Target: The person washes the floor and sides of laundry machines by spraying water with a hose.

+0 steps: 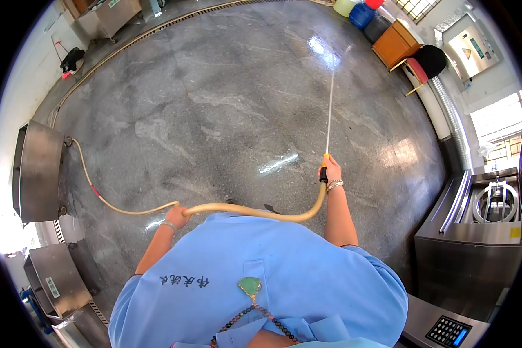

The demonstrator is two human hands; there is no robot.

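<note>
A thick yellowish hose (249,211) runs in front of my blue shirt from one hand to the other. My right hand (332,169) is closed on the black and orange nozzle (323,173) at the hose's end. A thin straight jet of water (330,110) leaves the nozzle and reaches the wet, shiny floor far ahead. My left hand (178,216) is wrapped round the hose at the lower left. Beyond it, the hose trails over the grey floor (226,110) towards a metal cabinet.
Metal cabinets (40,171) on wheels line the left side. A steel machine with a keypad (448,332) is at the lower right. A wooden cabinet (395,44), a red chair (416,71) and a blue barrel (361,15) stand at the upper right. A drain grate curves along the far edge.
</note>
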